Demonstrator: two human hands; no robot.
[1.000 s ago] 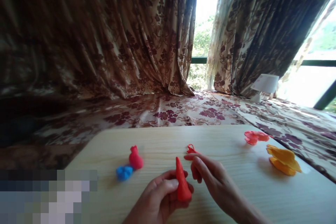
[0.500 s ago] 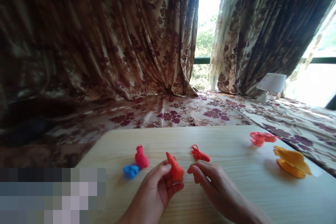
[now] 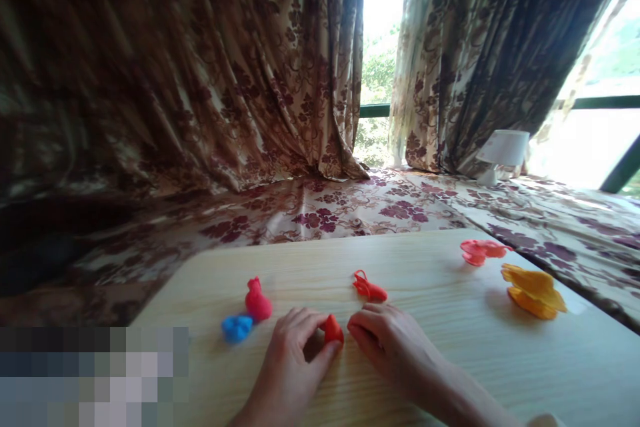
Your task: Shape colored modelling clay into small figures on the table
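My left hand (image 3: 295,357) is closed, with thumb and fingers around a cone-shaped orange-red lump, clay-like in look (image 3: 333,330), its narrow end up. Just to the right of it, my right hand (image 3: 400,343) is closed too, thumb pressed to curled fingertips. Whether anything is between those fingers is hidden. Behind the right hand lies a small red piece with thin strands (image 3: 371,288). Left of my left hand, a pink pear-shaped lump (image 3: 259,303) touches or nearly touches a blue lump (image 3: 237,329).
The pale wooden table (image 3: 300,260) holds a folded yellow piece (image 3: 537,290) and a coral-pink piece (image 3: 481,251) at the right. Beyond it spreads floral cloth (image 3: 320,217). A white lamp (image 3: 505,148) stands by the curtains (image 3: 280,80). The lower left is pixelated.
My left hand has turned over from palm-up, lowering the orange-red lump towards the table. The fingers of my right hand have curled in closer beside it. The view has shifted slightly.
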